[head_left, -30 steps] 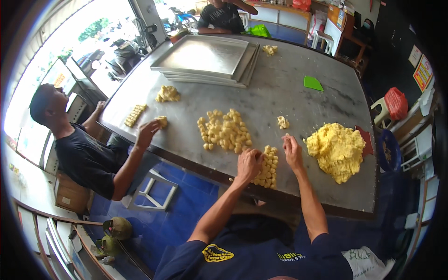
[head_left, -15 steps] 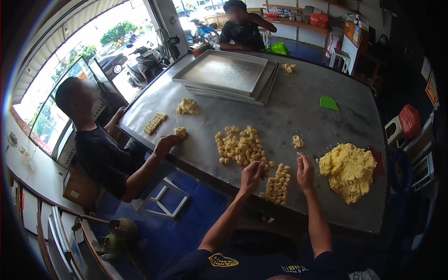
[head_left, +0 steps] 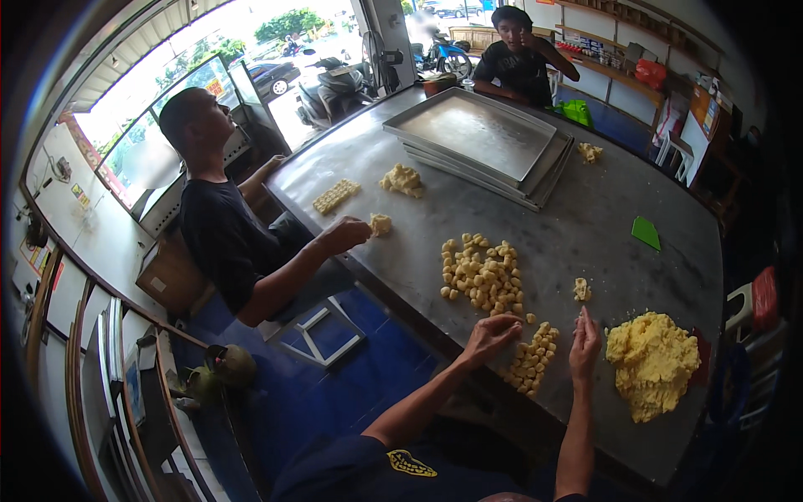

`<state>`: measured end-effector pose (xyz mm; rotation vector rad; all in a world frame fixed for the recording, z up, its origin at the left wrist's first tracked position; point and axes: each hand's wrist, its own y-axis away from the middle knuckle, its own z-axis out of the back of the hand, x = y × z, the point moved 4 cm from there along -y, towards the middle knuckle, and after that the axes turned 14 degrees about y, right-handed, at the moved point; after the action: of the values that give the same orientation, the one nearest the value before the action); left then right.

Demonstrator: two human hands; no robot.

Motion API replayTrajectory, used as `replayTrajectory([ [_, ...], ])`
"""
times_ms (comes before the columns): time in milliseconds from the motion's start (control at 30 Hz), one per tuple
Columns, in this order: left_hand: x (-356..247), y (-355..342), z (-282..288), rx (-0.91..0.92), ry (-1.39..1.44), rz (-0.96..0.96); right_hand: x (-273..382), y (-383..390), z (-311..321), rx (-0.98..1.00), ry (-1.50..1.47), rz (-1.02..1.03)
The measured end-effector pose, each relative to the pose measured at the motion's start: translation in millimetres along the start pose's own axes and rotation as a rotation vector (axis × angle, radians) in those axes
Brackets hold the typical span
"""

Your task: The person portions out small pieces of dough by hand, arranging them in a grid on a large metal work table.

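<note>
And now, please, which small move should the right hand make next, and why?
Probably the right hand should reach slightly forward and pinch a piece from the small dough lump: its fingertips point toward that lump, close by, while the left hand is beside the closely packed dough pieces.

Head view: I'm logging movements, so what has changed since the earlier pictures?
Everything on the table sits farther right and lower in the picture because the view swung. The left hand looks less curled beside the dough rows; any grasp or release is unclear. The yellow heap, trays and green piece stayed put.
</note>
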<state>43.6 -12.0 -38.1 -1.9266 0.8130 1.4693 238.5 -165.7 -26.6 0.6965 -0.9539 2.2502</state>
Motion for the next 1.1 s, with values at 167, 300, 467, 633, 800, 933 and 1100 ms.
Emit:
replayTrajectory([
  [167, -4.3, -2.1, -5.8, -0.008, 0.005, 0.204, -14.4, 1.3, 5.2, 0.019, -0.093, -0.074],
  [300, 14.2, -5.1, -2.9, -0.035, 0.094, -0.115, 0.6, -1.0, 0.5, 0.046, -0.104, -0.122],
  [467, 4.1, -10.9, -1.8, -0.079, 0.119, 0.273, -4.4, 1.3, 6.9, -0.006, 0.014, -0.119],
  [633, -40.3, -10.5, -32.1, -0.052, -0.619, -0.268, 0.2, -1.5, 8.7, -0.035, -0.083, -0.068],
  [800, -14.7, 6.7, -39.1, 0.167, -0.712, -0.104, 9.2, 0.1, 7.2, 0.077, -0.076, -0.119],
  [933, -21.7, 7.2, -43.6, 0.184, -0.68, -0.058, 10.9, -1.2, 10.9, -0.118, -0.046, -0.03],
  [1100, -29.3, 10.5, -36.5, 0.233, -0.722, 0.011, -0.3, -1.0, 11.2, -0.005, -0.066, -0.074],
])
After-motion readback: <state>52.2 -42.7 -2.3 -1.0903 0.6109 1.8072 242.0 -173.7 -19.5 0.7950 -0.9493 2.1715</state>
